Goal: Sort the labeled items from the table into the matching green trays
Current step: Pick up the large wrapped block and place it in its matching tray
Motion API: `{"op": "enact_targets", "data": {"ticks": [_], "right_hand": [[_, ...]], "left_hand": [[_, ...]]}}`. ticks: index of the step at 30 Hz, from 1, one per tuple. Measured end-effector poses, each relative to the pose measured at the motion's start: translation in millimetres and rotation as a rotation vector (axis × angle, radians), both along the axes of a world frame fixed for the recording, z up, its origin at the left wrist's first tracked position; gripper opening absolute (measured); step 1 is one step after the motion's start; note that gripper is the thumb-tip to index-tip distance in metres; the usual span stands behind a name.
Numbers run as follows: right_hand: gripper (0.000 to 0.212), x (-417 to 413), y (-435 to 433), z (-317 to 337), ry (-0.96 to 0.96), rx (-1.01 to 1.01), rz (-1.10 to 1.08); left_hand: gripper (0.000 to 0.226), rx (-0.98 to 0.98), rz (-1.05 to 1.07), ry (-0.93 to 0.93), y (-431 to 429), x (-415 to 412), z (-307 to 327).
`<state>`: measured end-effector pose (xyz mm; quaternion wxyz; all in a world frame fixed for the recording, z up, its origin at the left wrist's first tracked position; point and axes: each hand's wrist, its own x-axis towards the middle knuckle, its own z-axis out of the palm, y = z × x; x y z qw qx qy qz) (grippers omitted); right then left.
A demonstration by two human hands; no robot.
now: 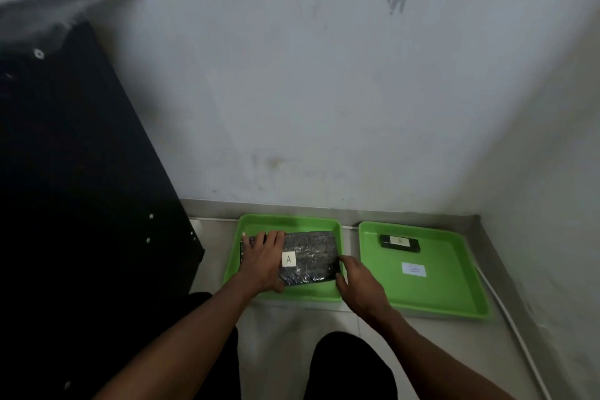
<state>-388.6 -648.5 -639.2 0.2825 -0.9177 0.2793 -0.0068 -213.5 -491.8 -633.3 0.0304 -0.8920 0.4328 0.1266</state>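
Two green trays lie on the tiled floor by the wall. In the left tray [337, 227] lies a dark plastic-wrapped packet [313, 252] bearing a white label "A" [288, 259]. My left hand [263, 261] lies flat over the packet's left part, thumb at its near edge. My right hand [357, 282] grips the packet's right near corner with thumb and fingers. The right tray [454, 269] holds a small black item [400, 242] with a white label at its far side and a white paper tag [413, 269] on its floor.
A black table [81, 172] stands at the left, its corner close to the left tray. White walls meet in a corner behind and to the right of the trays. A white cable [516, 328] runs along the right wall. My dark-trousered knees [350, 367] are below.
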Motion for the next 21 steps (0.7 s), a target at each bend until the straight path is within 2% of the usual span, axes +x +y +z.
{"op": "enact_targets", "data": {"ticks": [6, 15, 21], "right_hand": [[0.045, 22.2, -6.4, -26.1, 0.055, 0.083, 0.003], [0.049, 76.1, -47.6, -65.9, 0.075, 0.188, -0.005], [0.051, 88.3, -67.9, -94.3, 0.135, 0.222, -0.017]], "left_hand": [[0.131, 0.041, 0.022, 0.075, -13.1, 31.7, -26.5], [0.134, 0.059, 0.061, 0.176, -79.6, 113.9, -73.4], [0.132, 0.093, 0.009, 0.205, -99.7, 141.7, -111.0]]}}
